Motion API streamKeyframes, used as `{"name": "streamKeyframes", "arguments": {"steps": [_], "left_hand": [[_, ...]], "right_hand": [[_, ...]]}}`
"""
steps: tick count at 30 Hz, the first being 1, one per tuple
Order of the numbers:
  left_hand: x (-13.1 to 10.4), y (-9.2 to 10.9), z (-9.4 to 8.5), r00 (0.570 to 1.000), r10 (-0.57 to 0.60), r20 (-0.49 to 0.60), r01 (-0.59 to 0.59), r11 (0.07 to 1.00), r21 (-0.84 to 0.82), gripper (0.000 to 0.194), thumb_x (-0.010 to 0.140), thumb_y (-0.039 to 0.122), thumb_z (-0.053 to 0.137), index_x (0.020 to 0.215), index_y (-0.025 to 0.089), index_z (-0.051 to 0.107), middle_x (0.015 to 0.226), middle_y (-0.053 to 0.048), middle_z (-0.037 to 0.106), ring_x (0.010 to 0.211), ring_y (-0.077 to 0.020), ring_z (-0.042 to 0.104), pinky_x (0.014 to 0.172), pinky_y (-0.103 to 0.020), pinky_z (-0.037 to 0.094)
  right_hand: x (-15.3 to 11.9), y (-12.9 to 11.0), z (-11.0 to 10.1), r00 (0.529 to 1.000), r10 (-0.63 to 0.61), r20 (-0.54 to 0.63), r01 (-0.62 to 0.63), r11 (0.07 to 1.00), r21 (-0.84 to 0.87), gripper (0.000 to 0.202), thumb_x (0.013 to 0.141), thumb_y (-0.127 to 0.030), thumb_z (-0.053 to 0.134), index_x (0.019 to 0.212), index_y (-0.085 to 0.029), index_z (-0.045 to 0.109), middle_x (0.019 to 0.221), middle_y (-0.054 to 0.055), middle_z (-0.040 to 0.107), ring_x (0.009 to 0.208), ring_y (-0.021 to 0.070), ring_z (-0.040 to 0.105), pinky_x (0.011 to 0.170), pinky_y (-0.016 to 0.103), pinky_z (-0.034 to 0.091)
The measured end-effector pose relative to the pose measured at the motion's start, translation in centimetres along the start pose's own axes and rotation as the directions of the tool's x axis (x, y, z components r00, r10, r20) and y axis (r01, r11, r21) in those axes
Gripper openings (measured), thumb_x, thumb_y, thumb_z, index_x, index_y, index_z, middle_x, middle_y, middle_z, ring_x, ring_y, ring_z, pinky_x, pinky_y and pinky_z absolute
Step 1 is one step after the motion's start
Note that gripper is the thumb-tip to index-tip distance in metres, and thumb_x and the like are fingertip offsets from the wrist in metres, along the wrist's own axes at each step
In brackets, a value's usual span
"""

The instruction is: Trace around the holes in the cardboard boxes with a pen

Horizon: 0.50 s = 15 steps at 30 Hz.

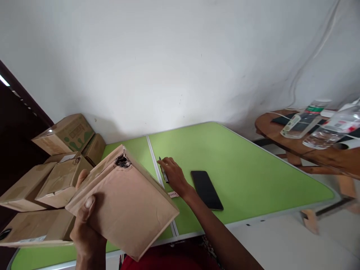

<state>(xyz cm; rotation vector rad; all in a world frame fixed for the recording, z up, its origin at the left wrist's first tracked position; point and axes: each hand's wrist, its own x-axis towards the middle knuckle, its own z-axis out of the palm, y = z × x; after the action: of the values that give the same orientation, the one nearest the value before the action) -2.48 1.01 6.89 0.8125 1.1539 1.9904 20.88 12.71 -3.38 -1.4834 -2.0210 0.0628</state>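
Observation:
My left hand point(88, 228) grips a brown cardboard box point(129, 210) by its left edge, thumb on the near face, and holds it tilted above the table. One upper corner of this box has a dark, torn-looking hole point(123, 161). Over the table my right hand point(173, 172) has its fingers closed on a slim grey and black pen point(164, 174). A pale pink strip with dark marks point(173, 194) shows beside my right wrist, partly hidden by the box. Just right of that wrist lies a black smartphone point(206, 190).
Several cardboard boxes point(59, 183) are stacked at the left of the green table point(253, 180), against the white wall point(168, 67). At the right, a brown wooden table point(298, 146) holds clear plastic bottles point(305, 120). A cable point(315, 56) runs down the wall.

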Motion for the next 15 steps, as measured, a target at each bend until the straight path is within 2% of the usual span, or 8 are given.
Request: {"name": "streamKeyframes", "arguments": {"steps": [2, 3, 5, 7, 11, 15], "left_hand": [[0.2, -0.2, -0.1, 1.000, 0.014, 0.003, -0.014, 1.000, 0.014, 0.052, 0.077, 0.043, 0.079, 0.125, 0.024, 0.080, 0.138, -0.004, 0.076, 0.145, -0.0382, 0.060, 0.134, -0.050, 0.037], [0.3, -0.3, -0.1, 1.000, 0.024, 0.006, -0.024, 1.000, 0.016, 0.049, 0.077, 0.042, 0.078, 0.123, 0.023, 0.080, 0.137, -0.003, 0.076, 0.145, -0.0373, 0.060, 0.134, -0.049, 0.036], [0.5, -0.5, -0.2, 0.999, 0.046, 0.019, -0.046, 0.999, 0.010, 0.044, 0.079, 0.040, 0.077, 0.119, 0.023, 0.081, 0.136, -0.003, 0.077, 0.144, -0.0360, 0.060, 0.134, -0.048, 0.035], [0.7, -0.6, -0.1, 0.997, 0.066, 0.032, -0.067, 0.998, 0.001, 0.040, 0.079, 0.038, 0.077, 0.114, 0.022, 0.082, 0.135, -0.003, 0.077, 0.144, -0.0356, 0.061, 0.135, -0.047, 0.034], [0.7, -0.7, 0.2, 0.997, 0.068, 0.048, -0.068, 0.998, 0.010, 0.036, 0.077, 0.037, 0.076, 0.110, 0.022, 0.082, 0.133, -0.002, 0.078, 0.144, -0.0356, 0.061, 0.135, -0.047, 0.033], [0.6, -0.6, 0.4, 0.996, 0.060, 0.066, -0.060, 0.998, 0.001, 0.036, 0.078, 0.036, 0.075, 0.111, 0.022, 0.082, 0.130, -0.002, 0.079, 0.142, -0.0342, 0.062, 0.135, -0.046, 0.032]], "right_hand": [[-0.2, 0.7, 1.6, 0.990, 0.020, 0.139, -0.008, 0.996, -0.087, 0.038, 0.098, 0.005, 0.056, 0.122, -0.016, 0.076, 0.123, 0.014, 0.078, 0.116, 0.0285, 0.071, 0.090, 0.039, 0.060], [-0.3, 1.0, 2.2, 0.980, 0.032, 0.195, -0.007, 0.992, -0.127, 0.031, 0.100, 0.000, 0.061, 0.123, -0.015, 0.075, 0.126, 0.014, 0.077, 0.119, 0.0286, 0.071, 0.094, 0.041, 0.060], [-0.3, 1.4, 2.9, 0.957, 0.052, 0.285, 0.003, 0.981, -0.192, 0.021, 0.104, -0.015, 0.071, 0.125, -0.015, 0.074, 0.132, 0.012, 0.074, 0.123, 0.0289, 0.070, 0.100, 0.046, 0.061], [-0.2, 1.8, 3.2, 0.935, 0.064, 0.349, 0.022, 0.971, -0.236, 0.027, 0.105, -0.029, 0.076, 0.129, -0.017, 0.073, 0.137, 0.011, 0.072, 0.125, 0.0293, 0.071, 0.104, 0.051, 0.062], [0.0, 1.9, 3.5, 0.910, 0.073, 0.408, 0.047, 0.960, -0.276, 0.033, 0.106, -0.034, 0.076, 0.134, -0.018, 0.071, 0.142, 0.012, 0.070, 0.128, 0.0303, 0.070, 0.106, 0.053, 0.062], [0.1, 1.5, 3.3, 0.911, 0.098, 0.402, 0.020, 0.960, -0.280, 0.035, 0.106, -0.035, 0.075, 0.136, -0.018, 0.070, 0.144, 0.012, 0.070, 0.129, 0.0309, 0.070, 0.107, 0.055, 0.061]]}}
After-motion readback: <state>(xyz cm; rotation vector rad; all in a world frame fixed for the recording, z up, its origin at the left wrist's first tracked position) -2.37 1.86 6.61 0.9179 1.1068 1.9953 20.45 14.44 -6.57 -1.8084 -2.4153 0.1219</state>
